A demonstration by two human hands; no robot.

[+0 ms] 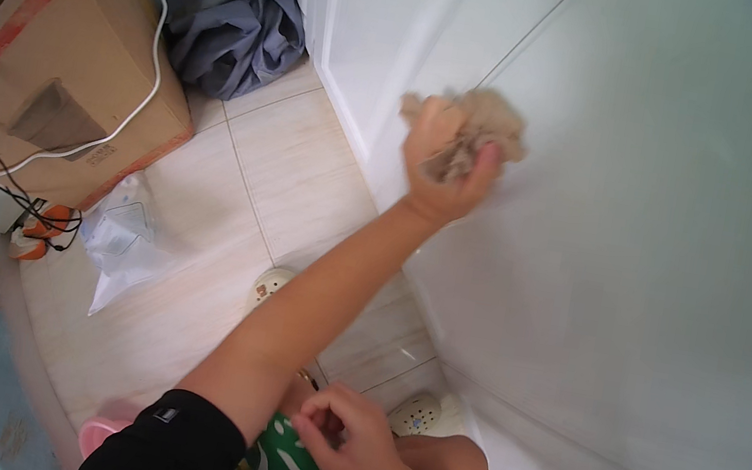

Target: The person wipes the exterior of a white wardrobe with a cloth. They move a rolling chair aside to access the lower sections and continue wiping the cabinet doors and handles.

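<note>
My left hand (457, 167) grips a crumpled beige cloth (494, 117) and holds it against a large glossy white panel (599, 270), near a thin dark seam. Slight blur covers the hand and cloth. The cloth's underside is hidden. Low in front of my body, my right hand (354, 442) is loosely curled above my lap, with nothing visible in its fingers. Green patterned fabric (286, 453) shows just beside it.
A big cardboard box (82, 41) with red tape stands left, a white cable (157, 53) across it. Grey-blue fabric (240, 21) lies heaped in the corner. On the tiled floor (297, 171) are a clear plastic bag (124, 239) and a pink basin (101, 435).
</note>
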